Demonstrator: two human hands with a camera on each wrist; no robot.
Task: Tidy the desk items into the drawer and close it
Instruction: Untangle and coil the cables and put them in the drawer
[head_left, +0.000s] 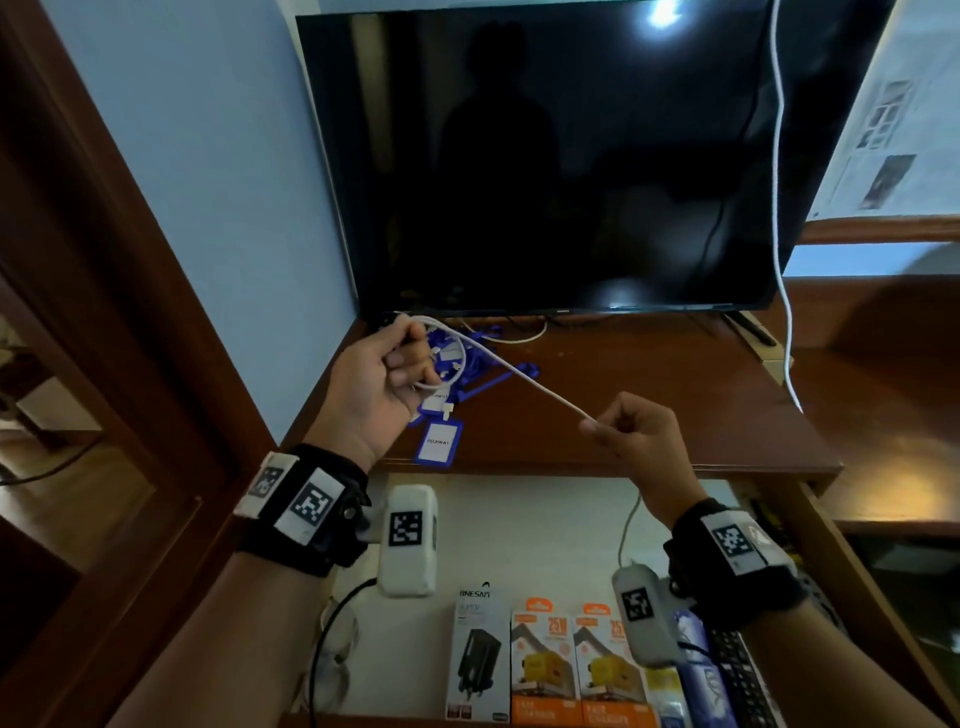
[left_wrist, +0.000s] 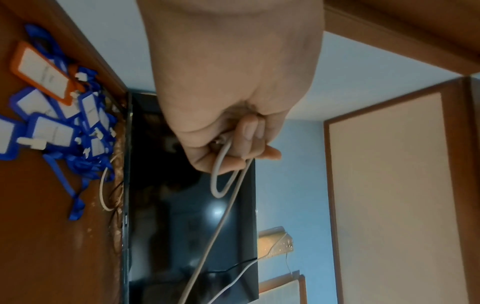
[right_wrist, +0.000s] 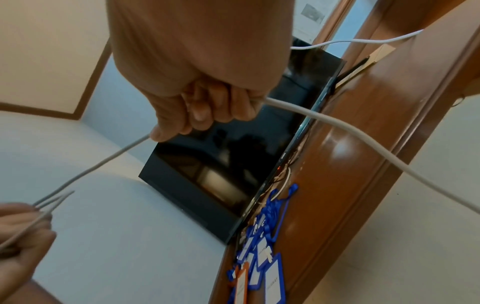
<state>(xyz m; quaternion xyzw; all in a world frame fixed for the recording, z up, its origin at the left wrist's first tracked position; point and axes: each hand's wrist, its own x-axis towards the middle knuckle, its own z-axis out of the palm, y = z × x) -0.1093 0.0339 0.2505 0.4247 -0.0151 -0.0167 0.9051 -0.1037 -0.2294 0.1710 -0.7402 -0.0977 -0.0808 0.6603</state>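
Two hands share one white cable above the desk; the left hand is clenched around a small coil of it, and the right hand pinches the straight part between thumb and fingertips, so the cable runs tight from one fist to the other; I judge that this tension is wanted, because a stretched cable is easier to wind into loops before it goes into the drawer; the drawer stands open below the desk edge and holds already some charger boxes in a row near its front; a heap of blue badge holders with lanyards lies on the desk just in front of the television, not yet tidied; the head view shows the whole layout, but it hides how the fingers close; the left wrist view shows this better, with one loop hanging out under the curled fingers, and it shows also an orange badge holder among the blue ones, which the head view does not show clearly; the right wrist view shows that the cable passes through the right fist and continues out on the far side, toward the drawer side, so much length remains to be wound.
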